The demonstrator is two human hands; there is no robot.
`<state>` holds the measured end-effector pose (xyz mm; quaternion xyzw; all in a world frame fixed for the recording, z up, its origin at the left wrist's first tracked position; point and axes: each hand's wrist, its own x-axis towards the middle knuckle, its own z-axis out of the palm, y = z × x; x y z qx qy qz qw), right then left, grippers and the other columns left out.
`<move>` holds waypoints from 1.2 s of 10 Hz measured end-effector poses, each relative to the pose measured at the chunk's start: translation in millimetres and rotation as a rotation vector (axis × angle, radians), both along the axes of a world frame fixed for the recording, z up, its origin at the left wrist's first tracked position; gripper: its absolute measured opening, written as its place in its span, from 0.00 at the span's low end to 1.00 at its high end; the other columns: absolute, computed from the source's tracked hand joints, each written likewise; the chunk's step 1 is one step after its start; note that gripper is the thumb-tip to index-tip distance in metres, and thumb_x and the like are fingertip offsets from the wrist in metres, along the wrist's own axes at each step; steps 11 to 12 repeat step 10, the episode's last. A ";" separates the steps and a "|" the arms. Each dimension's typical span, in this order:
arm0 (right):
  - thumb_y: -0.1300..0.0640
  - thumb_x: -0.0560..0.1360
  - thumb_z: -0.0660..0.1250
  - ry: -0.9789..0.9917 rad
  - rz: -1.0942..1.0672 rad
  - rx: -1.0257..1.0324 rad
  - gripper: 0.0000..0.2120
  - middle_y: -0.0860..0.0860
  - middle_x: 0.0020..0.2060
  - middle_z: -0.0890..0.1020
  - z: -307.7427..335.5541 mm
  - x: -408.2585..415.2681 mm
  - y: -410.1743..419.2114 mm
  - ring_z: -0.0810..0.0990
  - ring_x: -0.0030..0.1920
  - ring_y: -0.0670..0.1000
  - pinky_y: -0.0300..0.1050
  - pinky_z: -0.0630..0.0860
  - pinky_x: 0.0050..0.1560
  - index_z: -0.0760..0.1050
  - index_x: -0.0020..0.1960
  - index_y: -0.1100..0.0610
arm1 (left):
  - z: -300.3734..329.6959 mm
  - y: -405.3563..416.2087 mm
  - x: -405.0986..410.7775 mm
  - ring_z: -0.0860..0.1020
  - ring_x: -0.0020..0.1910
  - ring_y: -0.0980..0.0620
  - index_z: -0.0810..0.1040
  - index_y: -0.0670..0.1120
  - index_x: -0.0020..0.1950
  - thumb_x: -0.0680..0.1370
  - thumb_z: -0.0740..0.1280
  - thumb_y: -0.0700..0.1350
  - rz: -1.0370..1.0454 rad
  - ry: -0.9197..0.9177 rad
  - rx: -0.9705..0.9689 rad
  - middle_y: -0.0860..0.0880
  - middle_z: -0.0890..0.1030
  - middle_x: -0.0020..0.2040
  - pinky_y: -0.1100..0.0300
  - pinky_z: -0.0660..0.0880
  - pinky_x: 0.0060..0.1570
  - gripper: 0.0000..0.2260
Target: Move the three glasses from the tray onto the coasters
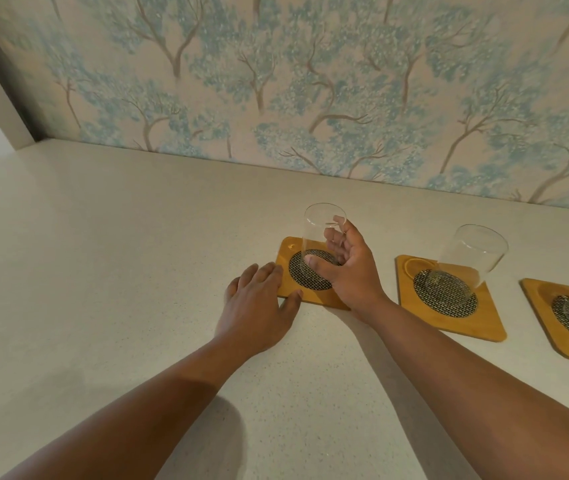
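- I see the right hand [348, 268] with fingers closed around the last glass [321, 244], which stands on the left coaster [310, 296].
- The left hand [258, 306] lies flat, fingers spread, steadying that coaster's edge.
- Next, I think, both hands let go gently.

A pale speckled counter [103, 271] meets tree-patterned wallpaper [310, 81] (blue-green foliage).

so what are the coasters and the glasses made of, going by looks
The coasters look like wood, maybe bamboo: honey-yellow, smooth matte, with a dark woven-looking round inset, possibly metal mesh. The glasses look like clear glass, thin-walled, fully see-through; clear plastic can't be ruled out.
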<state>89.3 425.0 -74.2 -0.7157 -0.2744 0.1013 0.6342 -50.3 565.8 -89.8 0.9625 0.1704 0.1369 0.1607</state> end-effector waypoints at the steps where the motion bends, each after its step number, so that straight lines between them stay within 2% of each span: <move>1: 0.54 0.71 0.80 -0.004 -0.003 -0.010 0.45 0.51 0.75 0.72 0.3 -0.8 0.1 0.71 0.74 0.47 0.38 0.71 0.67 0.59 0.81 0.48 | 0.7 -1.1 -1.1 0.57 0.80 0.44 0.63 0.48 0.80 0.81 0.53 0.68 -0.001 0.004 -0.003 0.50 0.65 0.80 0.43 0.54 0.75 0.34; 2: 0.53 0.70 0.80 -0.016 -0.009 -0.046 0.46 0.51 0.76 0.71 -0.3 -1.4 -2.1 0.70 0.74 0.47 0.41 0.70 0.69 0.58 0.81 0.47 | 1.7 -1.9 -1.0 0.57 0.80 0.44 0.63 0.49 0.80 0.81 0.53 0.68 0.003 0.010 0.002 0.50 0.65 0.80 0.44 0.54 0.76 0.34; 3: 0.54 0.70 0.81 -0.046 -0.013 -0.098 0.47 0.52 0.75 0.71 -1.5 -1.7 -3.0 0.70 0.74 0.46 0.34 0.70 0.64 0.58 0.80 0.43 | 2.3 -2.5 -1.0 0.57 0.80 0.44 0.63 0.49 0.80 0.81 0.53 0.68 0.010 0.016 0.009 0.50 0.65 0.80 0.44 0.54 0.76 0.33; 4: 0.54 0.69 0.81 -0.083 -0.049 -0.154 0.49 0.54 0.75 0.71 -5.0 -1.5 -2.2 0.70 0.74 0.47 0.22 0.69 0.53 0.55 0.80 0.40 | 3.4 -3.2 -0.7 0.57 0.80 0.45 0.63 0.49 0.80 0.81 0.53 0.68 0.008 0.031 0.009 0.50 0.64 0.80 0.43 0.54 0.76 0.33; 6: 0.52 0.69 0.81 -0.086 -0.073 -0.206 0.56 0.54 0.77 0.70 -3.6 -2.5 -1.0 0.69 0.75 0.50 0.30 0.67 0.59 0.45 0.83 0.44 | 3.9 -4.0 -1.0 0.57 0.80 0.44 0.63 0.49 0.80 0.81 0.54 0.67 0.012 0.037 0.020 0.50 0.65 0.80 0.43 0.55 0.76 0.33; 8: 0.48 0.67 0.81 -0.134 -0.108 -0.210 0.60 0.51 0.81 0.62 3.0 -8.9 -0.6 0.63 0.78 0.51 0.42 0.65 0.68 0.39 0.82 0.43 | 5.4 -4.1 -0.8 0.60 0.79 0.44 0.66 0.48 0.78 0.80 0.54 0.67 0.001 0.018 0.018 0.49 0.68 0.78 0.43 0.57 0.74 0.32; 9: 0.45 0.67 0.80 -0.169 -0.120 -0.220 0.61 0.49 0.82 0.58 6.2 -11.3 -4.4 0.60 0.79 0.49 0.37 0.61 0.68 0.38 0.82 0.43 | 5.8 -5.0 -1.8 0.62 0.78 0.44 0.66 0.48 0.77 0.80 0.53 0.67 0.004 -0.004 0.012 0.48 0.69 0.78 0.42 0.59 0.74 0.33; 10: 0.43 0.68 0.78 -0.194 -0.116 -0.222 0.59 0.47 0.83 0.54 12.3 -26.9 -14.3 0.57 0.73 0.38 0.19 0.53 0.60 0.40 0.83 0.47 | 9.9 -7.4 -5.3 0.61 0.78 0.42 0.64 0.48 0.77 0.80 0.52 0.67 0.002 -0.027 0.089 0.45 0.66 0.79 0.41 0.59 0.73 0.32; 12: 0.43 0.68 0.78 -0.194 -0.116 -0.222 0.59 0.47 0.83 0.54 12.3 -26.9 -14.3 0.57 0.73 0.38 0.19 0.53 0.60 0.40 0.83 0.47 | 9.9 -7.4 -5.3 0.61 0.78 0.42 0.64 0.48 0.77 0.80 0.52 0.67 0.002 -0.027 0.089 0.45 0.66 0.79 0.41 0.59 0.73 0.32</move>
